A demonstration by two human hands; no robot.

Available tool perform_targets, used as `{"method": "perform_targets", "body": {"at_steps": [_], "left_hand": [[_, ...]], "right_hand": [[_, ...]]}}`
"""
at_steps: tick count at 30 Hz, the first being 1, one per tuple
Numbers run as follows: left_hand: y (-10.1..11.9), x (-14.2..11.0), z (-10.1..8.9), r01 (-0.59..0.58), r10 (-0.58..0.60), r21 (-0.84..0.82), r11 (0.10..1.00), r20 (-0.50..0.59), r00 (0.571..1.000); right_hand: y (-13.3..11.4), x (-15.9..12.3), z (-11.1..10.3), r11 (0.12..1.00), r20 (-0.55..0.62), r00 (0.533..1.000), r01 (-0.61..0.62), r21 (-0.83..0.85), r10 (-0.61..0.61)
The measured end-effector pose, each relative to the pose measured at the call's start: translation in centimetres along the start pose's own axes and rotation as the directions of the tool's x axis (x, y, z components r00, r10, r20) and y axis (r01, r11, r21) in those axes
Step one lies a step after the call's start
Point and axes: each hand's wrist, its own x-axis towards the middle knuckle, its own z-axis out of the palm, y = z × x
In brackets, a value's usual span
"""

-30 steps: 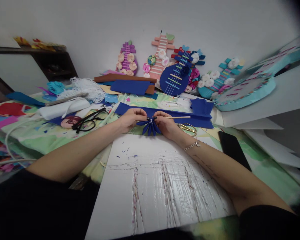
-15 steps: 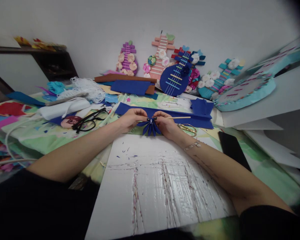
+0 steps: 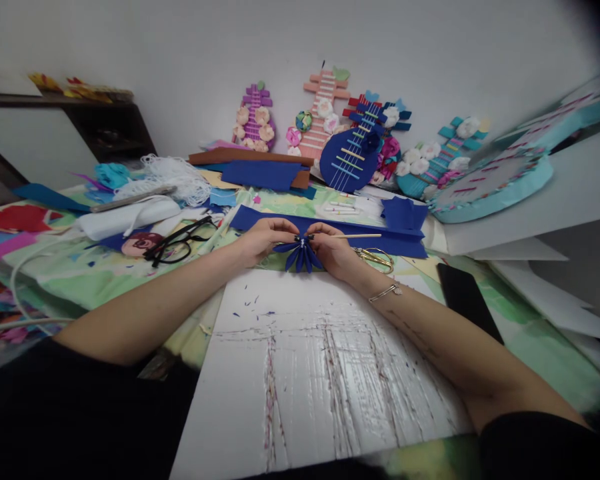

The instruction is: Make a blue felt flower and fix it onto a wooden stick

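A small blue felt flower (image 3: 300, 255) with several narrow petals rests at the far edge of a scored white cutting board (image 3: 320, 373). My left hand (image 3: 263, 238) pinches its left side with closed fingers. My right hand (image 3: 333, 248) pinches the right side of the flower and also holds a thin wooden stick (image 3: 363, 235) that points to the right. Both hands meet at the flower's centre.
A long blue felt strip (image 3: 405, 241) lies just behind the hands, with gold scissors (image 3: 376, 257) to the right. Black glasses (image 3: 180, 241) lie at left, a dark phone (image 3: 464, 297) at right. Felt guitars (image 3: 353, 153) lean on the wall.
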Motion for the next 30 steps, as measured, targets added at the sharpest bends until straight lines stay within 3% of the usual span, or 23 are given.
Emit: {"method": "perform_targets", "body": {"at_steps": [15,30], "left_hand": [[-0.09,-0.01,0.13,-0.018,0.017,0.095,0.995,0.013,1.000],[-0.41,0.18,0.06,0.020,-0.022,0.083,0.996,0.020,1.000]], "right_hand": [[0.02,-0.03,0.05,0.999,0.018,1.000,0.024,-0.031,-0.023],[0.09,-0.11,0.15,0.998,0.029,0.999,0.021,-0.055,-0.019]]}}
